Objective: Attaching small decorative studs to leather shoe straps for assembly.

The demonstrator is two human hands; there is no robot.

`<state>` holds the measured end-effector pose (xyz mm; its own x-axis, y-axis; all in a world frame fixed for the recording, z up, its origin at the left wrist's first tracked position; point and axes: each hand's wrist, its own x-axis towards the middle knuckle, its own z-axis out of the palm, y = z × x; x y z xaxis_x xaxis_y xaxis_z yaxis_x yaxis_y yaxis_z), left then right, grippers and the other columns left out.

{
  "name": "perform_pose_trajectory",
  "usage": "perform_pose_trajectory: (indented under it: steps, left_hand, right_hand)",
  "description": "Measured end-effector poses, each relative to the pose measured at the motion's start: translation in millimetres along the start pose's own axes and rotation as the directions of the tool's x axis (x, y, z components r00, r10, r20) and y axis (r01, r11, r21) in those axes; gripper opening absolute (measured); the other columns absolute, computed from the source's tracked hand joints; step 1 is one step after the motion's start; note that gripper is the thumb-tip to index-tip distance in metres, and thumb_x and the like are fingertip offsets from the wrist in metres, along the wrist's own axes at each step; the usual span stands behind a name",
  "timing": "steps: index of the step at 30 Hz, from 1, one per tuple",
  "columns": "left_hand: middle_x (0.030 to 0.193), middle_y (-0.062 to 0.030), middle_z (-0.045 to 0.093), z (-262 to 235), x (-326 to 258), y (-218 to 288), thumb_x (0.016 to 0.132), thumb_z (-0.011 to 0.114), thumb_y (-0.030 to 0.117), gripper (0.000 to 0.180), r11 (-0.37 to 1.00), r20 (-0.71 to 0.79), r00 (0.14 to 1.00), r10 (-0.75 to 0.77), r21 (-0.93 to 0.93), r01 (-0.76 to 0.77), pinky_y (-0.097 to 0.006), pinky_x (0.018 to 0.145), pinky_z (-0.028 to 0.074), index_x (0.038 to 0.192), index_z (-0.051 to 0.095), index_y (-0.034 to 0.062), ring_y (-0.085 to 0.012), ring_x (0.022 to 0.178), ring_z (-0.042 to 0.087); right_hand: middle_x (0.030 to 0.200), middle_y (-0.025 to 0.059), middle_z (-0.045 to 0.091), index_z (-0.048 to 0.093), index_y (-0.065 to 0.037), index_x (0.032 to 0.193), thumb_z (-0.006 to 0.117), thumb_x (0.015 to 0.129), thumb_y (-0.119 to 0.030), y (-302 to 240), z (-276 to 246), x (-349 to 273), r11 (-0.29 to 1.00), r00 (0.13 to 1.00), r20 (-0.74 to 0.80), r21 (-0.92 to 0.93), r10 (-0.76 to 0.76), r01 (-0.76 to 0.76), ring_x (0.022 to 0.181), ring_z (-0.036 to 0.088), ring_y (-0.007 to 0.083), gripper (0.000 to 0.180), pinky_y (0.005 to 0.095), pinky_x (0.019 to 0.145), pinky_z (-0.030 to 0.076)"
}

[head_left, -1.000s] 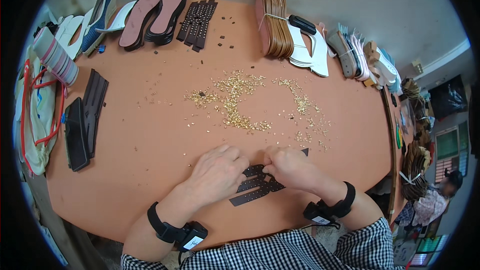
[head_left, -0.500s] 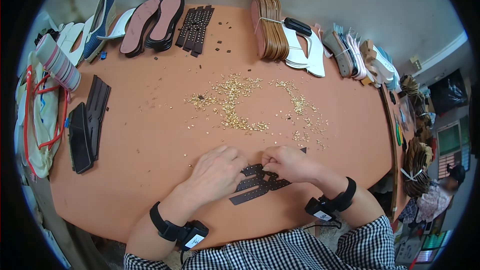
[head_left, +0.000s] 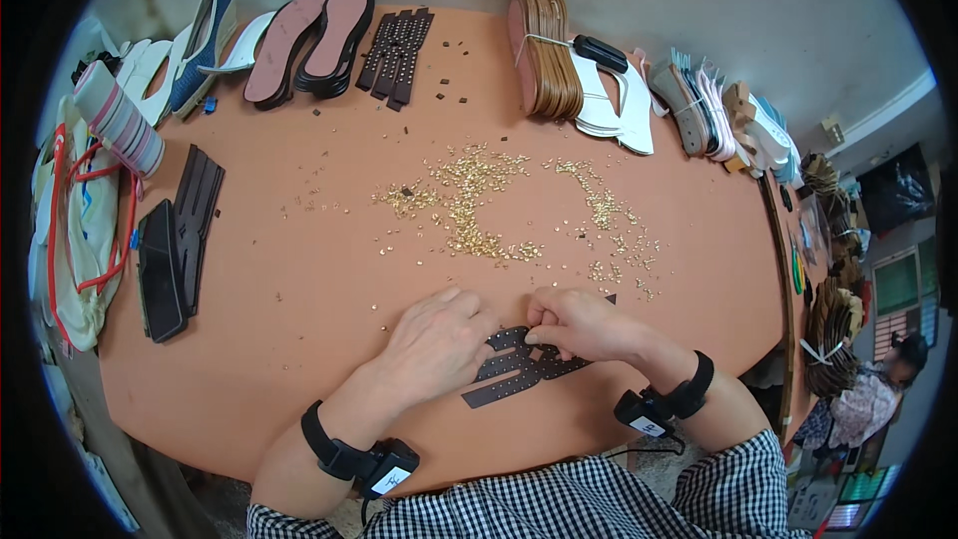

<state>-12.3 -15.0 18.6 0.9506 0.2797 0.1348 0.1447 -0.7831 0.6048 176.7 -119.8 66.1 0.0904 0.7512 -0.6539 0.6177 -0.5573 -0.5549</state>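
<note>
A dark brown shoe upper (head_left: 507,386), cut into strips and dotted with small metal studs, lies on the table close to me. My left hand (head_left: 444,337) is closed at its left end, fingers curled and thumb hidden. At the upper's far edge my right hand (head_left: 581,324) is closed in a pinch; whatever sits between those fingertips is too small to make out. Both hands partly cover the upper. Beyond them, loose gold studs (head_left: 467,225) are scattered in piles across the table.
Along the back of the table (head_left: 299,339) stand pink-topped soles (head_left: 337,35), a studded upper (head_left: 396,55), a tied bundle of insoles (head_left: 544,60) and white cutouts (head_left: 619,110). At left lie a black case (head_left: 162,269), dark strips (head_left: 197,190) and a bag (head_left: 90,240). Another person (head_left: 866,404) is at far right.
The whole view has shifted slightly. Both hands keep nearly the same pose at the upper, with the right fingers only a little changed. The person at far right has shifted a little.
</note>
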Motion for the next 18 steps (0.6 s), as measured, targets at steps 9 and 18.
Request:
perform_pose_trajectory:
  steps: [9, 18]
  left_hand:
    - [0.086, -0.0068, 0.057, 0.0, 1.4, 1.1, 0.073, 0.073, 0.021, 0.022, 1.000, 0.043, 0.999, -0.020, 0.006, 0.020, -0.040, 0.070, 0.050, 0.092, 0.067, 0.0102, -0.0270, 0.086, 0.058]
    - [0.085, -0.0065, 0.056, -4.2, 2.8, 2.3, 0.072, 0.073, 0.019, 0.020, 1.000, 0.045, 0.999, -0.006, 0.002, 0.006, -0.040, 0.070, 0.050, 0.088, 0.066, 0.0090, -0.0266, 0.086, 0.057]
  right_hand:
    - [0.074, 0.0145, 0.063, 0.055, -0.002, 0.091, 0.067, 0.084, -0.015, 9.4, 9.5, 5.6, 0.939, 0.976, -0.096, -0.305, -0.197, 0.159, 0.069, 0.065, 0.0294, 0.019, 0.0389, 0.062, 0.050]
    - [0.081, 0.0193, 0.064, 0.052, -0.001, 0.094, 0.063, 0.087, -0.016, 7.1, 16.2, -1.9, 0.908, 0.963, -0.118, -0.378, -0.242, 0.182, 0.078, 0.064, 0.0383, 0.020, 0.0445, 0.068, 0.050]
